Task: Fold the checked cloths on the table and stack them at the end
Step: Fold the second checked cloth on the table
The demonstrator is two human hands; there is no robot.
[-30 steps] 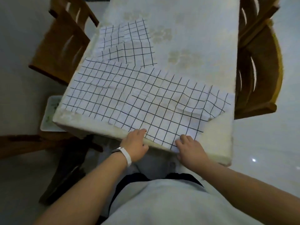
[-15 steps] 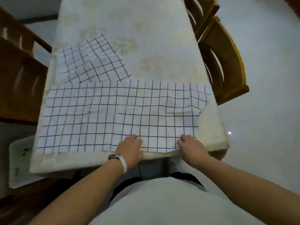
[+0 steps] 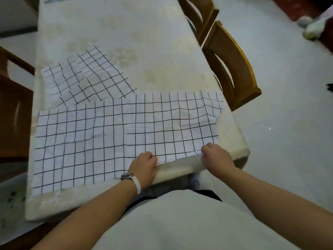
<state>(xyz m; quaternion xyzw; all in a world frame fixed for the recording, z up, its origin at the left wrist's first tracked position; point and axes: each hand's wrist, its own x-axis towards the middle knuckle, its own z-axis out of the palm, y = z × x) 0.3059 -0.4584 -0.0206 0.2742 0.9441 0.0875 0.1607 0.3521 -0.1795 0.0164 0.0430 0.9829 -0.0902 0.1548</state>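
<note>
Several white cloths with a black check lie on the table [image 3: 144, 42], which has a cream cover. The right cloth [image 3: 173, 127] lies flat by the near right corner. My left hand [image 3: 144, 167] pinches its near left corner, and my right hand [image 3: 215, 156] pinches its near right corner, at the table's front edge. A second cloth [image 3: 72, 147] lies flat to the left, partly under the first. A third, rumpled cloth [image 3: 84, 80] lies behind them at the left.
Two wooden chairs [image 3: 228, 65] stand along the table's right side, another chair [image 3: 12, 112] at the left. A white tray [image 3: 10, 199] lies low at the left. The far half of the table shows bare cover.
My head has moved, so the table now runs straighter away from me. Both hands have curled onto the near edge of the right cloth and drawn it slightly away from the table's front edge.
</note>
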